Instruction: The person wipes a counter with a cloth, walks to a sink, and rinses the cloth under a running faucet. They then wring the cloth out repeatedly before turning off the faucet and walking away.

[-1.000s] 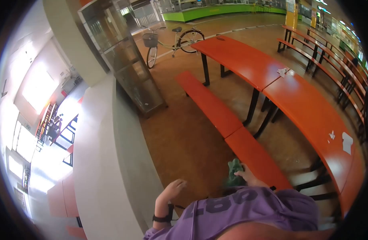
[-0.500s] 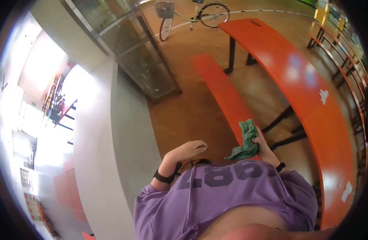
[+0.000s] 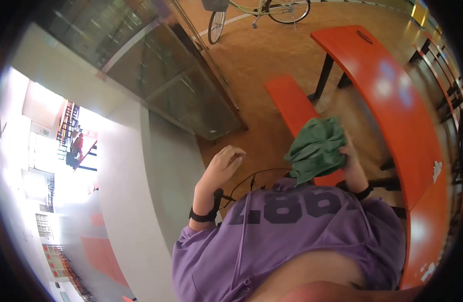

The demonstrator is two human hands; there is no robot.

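A crumpled green cloth [image 3: 317,148] is bunched in my right hand [image 3: 348,153], held in front of my chest above the red bench. The fingers grip its right edge, and some of them are hidden by the folds. My left hand [image 3: 222,165] is raised beside the grey-white wall, apart from the cloth. Its fingers are loosely bent with nothing in them, and the thumb stands a little away. To the right of the cloth runs a long red table [image 3: 387,108]. White paper scraps [image 3: 437,171] lie on its surface.
The red bench [image 3: 291,103] stands alongside the table. At my left is a pale wall or counter [image 3: 128,201], with a glass-fronted cabinet [image 3: 191,95] beyond it. A bicycle [image 3: 261,12] is parked at the far end. More benches [image 3: 438,75] stand at the right.
The green cloth has been lifted and now looks wider and fuller in my right hand. My left hand has risen slightly. The whole view has shifted, bringing the cabinet closer.
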